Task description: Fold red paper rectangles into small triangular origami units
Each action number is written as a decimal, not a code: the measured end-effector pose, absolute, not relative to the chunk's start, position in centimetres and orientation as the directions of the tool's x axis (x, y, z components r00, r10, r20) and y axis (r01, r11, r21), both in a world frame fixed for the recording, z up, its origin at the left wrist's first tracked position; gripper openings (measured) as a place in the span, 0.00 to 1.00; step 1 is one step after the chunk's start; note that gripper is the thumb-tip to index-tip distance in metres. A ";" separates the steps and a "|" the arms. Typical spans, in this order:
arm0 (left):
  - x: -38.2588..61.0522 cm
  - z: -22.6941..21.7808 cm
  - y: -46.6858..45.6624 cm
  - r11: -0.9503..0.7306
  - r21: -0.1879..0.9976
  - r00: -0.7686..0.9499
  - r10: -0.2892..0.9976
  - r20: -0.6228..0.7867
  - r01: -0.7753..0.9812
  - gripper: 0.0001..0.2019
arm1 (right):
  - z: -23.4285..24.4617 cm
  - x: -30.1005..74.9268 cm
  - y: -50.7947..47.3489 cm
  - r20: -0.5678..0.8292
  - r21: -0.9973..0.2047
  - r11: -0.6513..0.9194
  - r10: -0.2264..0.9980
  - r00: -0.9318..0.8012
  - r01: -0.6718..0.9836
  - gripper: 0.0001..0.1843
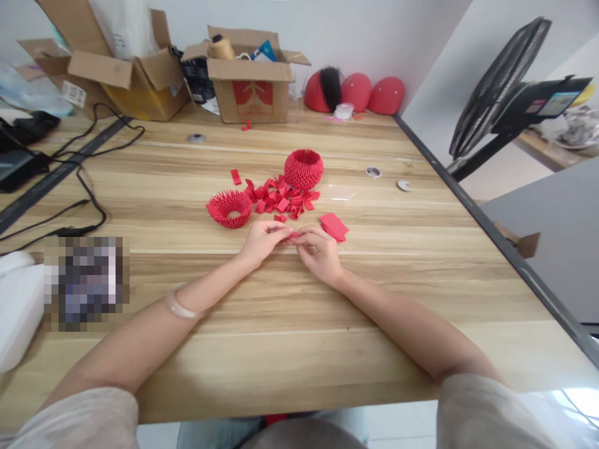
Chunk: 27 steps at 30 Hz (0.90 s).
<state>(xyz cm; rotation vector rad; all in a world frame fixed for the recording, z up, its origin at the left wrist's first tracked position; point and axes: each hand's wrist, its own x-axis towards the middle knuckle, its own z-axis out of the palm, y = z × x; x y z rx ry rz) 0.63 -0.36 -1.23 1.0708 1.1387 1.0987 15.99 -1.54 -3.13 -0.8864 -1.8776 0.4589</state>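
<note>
Head view: left grip and right grip pinch a red slip, left of the paper stack.

Round vessel: folded paper, matt, ridged.
Slips, front-right of vessel: smooth paper.
Box, rear-left of vessel: matt cardboard.
Tabletop: smooth wood grain, slight sheen.
My right sleeve: matt cloth.

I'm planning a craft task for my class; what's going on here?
At the wooden table, the person's left grip and right grip meet around one small red paper piece, pinching it. Beyond them lies a heap of folded red paper pieces, with a spiky red paper ring to its left and a rounded red paper vessel behind it. A stack of red paper slips sits just beyond the right grip.
</note>
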 end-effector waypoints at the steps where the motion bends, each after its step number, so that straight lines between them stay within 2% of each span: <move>1: 0.6 -1.3 -0.3 0.136 0.986 0.090 0.988 -0.128 -0.100 0.14 | -3.1 16.0 -1.5 0.611 -0.647 0.663 0.746 -0.264 0.376 0.10; 10: 0.6 -1.5 -0.2 0.128 0.986 0.093 0.989 -0.118 -0.105 0.15 | -3.4 16.0 -1.4 0.612 -0.661 0.664 0.746 -0.262 0.348 0.10; 15: 0.5 -1.6 -0.1 0.118 0.989 0.101 0.989 -0.108 -0.094 0.14 | -3.2 16.0 -1.4 0.565 -0.700 0.627 0.779 -0.271 0.343 0.11; 27: 0.4 -1.7 -0.1 0.011 0.996 0.147 0.989 -0.024 0.089 0.11 | -3.0 15.9 -1.5 0.515 -0.722 0.602 0.796 -0.316 0.340 0.11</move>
